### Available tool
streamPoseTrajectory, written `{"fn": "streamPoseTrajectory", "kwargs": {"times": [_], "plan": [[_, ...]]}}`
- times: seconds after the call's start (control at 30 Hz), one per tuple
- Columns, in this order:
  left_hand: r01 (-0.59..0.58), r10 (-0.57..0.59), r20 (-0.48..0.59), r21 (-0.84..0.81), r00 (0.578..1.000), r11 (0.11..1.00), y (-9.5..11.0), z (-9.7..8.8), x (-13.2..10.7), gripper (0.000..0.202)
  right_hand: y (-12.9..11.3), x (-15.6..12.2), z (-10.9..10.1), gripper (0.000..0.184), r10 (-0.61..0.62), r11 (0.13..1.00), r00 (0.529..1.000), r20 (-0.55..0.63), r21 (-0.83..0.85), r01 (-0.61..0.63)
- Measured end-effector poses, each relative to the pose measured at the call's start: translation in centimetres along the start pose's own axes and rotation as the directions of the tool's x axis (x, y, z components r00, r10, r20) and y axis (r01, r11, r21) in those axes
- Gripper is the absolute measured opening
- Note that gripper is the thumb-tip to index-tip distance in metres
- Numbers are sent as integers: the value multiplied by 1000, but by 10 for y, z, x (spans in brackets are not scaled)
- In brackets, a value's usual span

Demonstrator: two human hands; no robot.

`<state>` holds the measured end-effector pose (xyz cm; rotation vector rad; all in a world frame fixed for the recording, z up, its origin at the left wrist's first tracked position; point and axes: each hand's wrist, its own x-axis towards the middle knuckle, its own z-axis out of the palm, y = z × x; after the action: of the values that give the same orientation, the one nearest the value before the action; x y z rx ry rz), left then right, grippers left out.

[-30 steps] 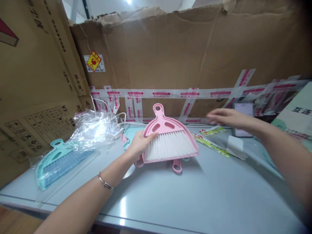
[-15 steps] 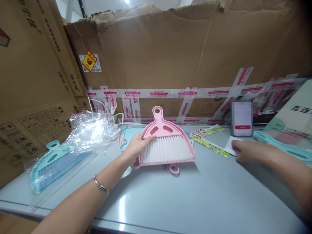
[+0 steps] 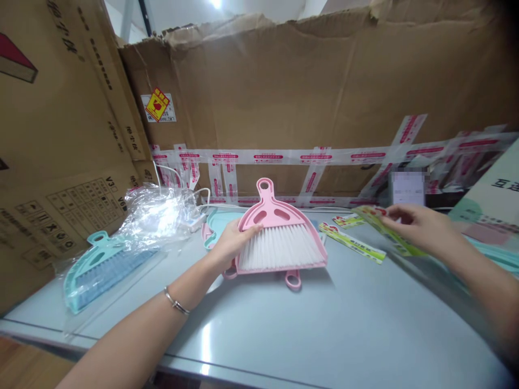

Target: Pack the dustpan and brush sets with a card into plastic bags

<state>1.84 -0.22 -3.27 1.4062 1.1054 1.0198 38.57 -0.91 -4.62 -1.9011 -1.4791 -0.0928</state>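
Note:
My left hand (image 3: pixel 232 244) is closed on the left side of a pink dustpan (image 3: pixel 268 210) with a white-bristled brush (image 3: pixel 279 248) nested in it, its handle pointing away from me. A pink loop (image 3: pixel 293 280) shows beneath its front edge; what it belongs to is hidden. At the right, my right hand (image 3: pixel 417 224) pinches a green and yellow printed label strip (image 3: pixel 381 227) at its upper part, lifted and slightly blurred. Two similar label strips, one a longer label strip (image 3: pixel 352 243) and one a shorter label strip (image 3: pixel 347 220), lie on the table beside it.
A teal dustpan with brush (image 3: pixel 101 270) lies at the left under clear plastic bags (image 3: pixel 162 210). Another teal dustpan (image 3: pixel 223 221) is partly hidden behind the pink one. A phone (image 3: pixel 407 186) leans against a large cardboard box (image 3: pixel 263 92). More teal plastic (image 3: pixel 494 254) lies far right.
My right hand has lifted a green and yellow label strip off the table from beside a white piece near the phone. My left hand keeps hold of the pink dustpan and brush.

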Motion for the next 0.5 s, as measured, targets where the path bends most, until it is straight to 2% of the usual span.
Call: {"fn": "streamPoseTrajectory", "kwargs": {"times": [0.07, 0.17, 0.23, 0.27, 0.3, 0.37, 0.43, 0.47, 0.5], "plan": [[5, -5, -8, 10, 1000, 1000, -1, 1, 0, 37, -18, -4, -5, 10, 23, 973, 1000, 3, 229, -23], [2, -2, -4, 11, 1000, 1000, -1, 1, 0, 36, -50, -16, -10, 23, -44, 819, 999, -20, 572, 48], [-4, 4, 7, 1, 1000, 1000, -2, 2, 1, 35, -75, -26, -12, 28, -183, 772, 983, 28, 623, 126], [-6, 6, 13, -3, 1000, 1000, -3, 2, 1, 35, -88, -32, -12, 29, -282, 774, 955, 91, 610, 170], [-4, 4, 21, -4, 1000, 1000, -4, 2, 1, 35, -102, -37, -12, 29, -382, 777, 908, 170, 592, 216], [7, -7, 40, -4, 999, 1000, -5, 2, 2, 37, -129, -46, -7, 27, -550, 776, 765, 334, 544, 320], [18, -16, 69, -24, 997, 1000, -6, 3, 2, 40, -152, -49, 3, 19, -621, 779, 624, 475, 465, 421], [23, -19, 82, -41, 996, 999, -7, 3, 2, 41, -161, -50, 9, 14, -633, 774, 572, 522, 428, 466], [29, -23, 96, -63, 995, 998, -7, 3, 3, 43, -168, -49, 16, 10, -638, 768, 540, 549, 398, 502]]}}
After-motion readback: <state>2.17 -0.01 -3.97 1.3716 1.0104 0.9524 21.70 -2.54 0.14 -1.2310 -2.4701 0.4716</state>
